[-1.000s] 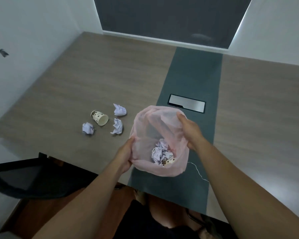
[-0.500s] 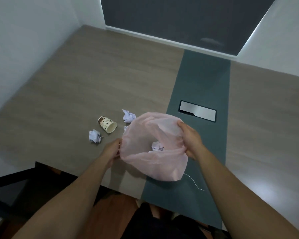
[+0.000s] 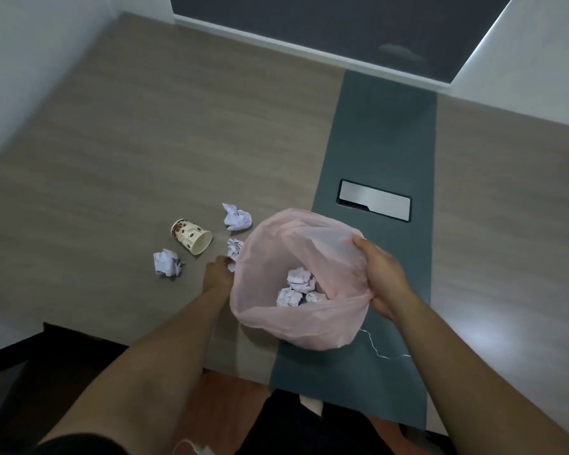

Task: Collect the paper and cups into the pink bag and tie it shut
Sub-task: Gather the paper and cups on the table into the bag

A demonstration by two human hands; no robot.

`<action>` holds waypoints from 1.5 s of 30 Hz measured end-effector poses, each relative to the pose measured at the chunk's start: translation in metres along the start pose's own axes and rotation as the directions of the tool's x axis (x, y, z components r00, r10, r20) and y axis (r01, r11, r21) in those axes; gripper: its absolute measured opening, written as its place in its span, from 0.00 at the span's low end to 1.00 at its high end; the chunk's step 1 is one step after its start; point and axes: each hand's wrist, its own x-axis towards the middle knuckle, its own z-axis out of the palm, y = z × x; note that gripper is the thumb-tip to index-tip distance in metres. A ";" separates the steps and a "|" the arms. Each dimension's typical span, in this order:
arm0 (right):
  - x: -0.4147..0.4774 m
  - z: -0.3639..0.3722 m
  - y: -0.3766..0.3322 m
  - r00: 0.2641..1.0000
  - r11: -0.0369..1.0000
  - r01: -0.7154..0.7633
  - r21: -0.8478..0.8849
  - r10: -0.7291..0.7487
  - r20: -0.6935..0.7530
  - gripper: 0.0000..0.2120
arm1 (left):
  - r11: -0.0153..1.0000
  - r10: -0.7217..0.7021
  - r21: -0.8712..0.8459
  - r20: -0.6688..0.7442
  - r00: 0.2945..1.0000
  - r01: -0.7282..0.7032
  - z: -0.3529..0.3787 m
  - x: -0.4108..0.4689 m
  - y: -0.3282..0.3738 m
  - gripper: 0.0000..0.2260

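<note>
The pink bag [image 3: 312,233] stands open on the table, with crumpled paper [image 3: 299,280] inside it. My right hand [image 3: 383,279] grips the bag's right rim. My left hand [image 3: 217,274] is off the bag, at its left side, fingertips against a paper ball [image 3: 235,248]; whether it grips the ball is hidden. Left of the bag, a spotted paper cup [image 3: 191,238] lies on its side. Another paper ball [image 3: 238,218] sits beyond it, and a third paper ball [image 3: 167,262] sits to its left.
The wooden table [image 3: 112,159] has a dark grey strip [image 3: 378,133] down its middle with a metal cover plate [image 3: 373,203]. A thin white thread [image 3: 376,349] lies on the strip near the front edge. A dark chair [image 3: 10,362] is at lower left.
My left hand has let go of the bag's left rim and moved to the paper ball beside it. The bag's mouth has spread open again, showing the paper inside.
</note>
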 end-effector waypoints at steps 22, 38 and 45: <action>-0.008 0.031 0.011 1.000 0.998 -0.016 -0.068 0.015 -0.014 0.12 | 0.755 0.399 0.443 0.274 0.875 -0.483 0.001 0.026 -0.039 0.24; -0.035 0.083 -0.010 0.993 0.999 -0.029 -0.030 0.032 0.116 0.13 | 0.600 0.425 -0.783 0.486 0.764 0.165 -0.105 -0.118 0.040 0.09; -0.056 0.120 -0.037 0.964 1.000 -0.002 -0.007 0.003 0.264 0.16 | 0.961 0.242 -0.237 0.451 0.859 -0.146 -0.062 -0.119 0.069 0.20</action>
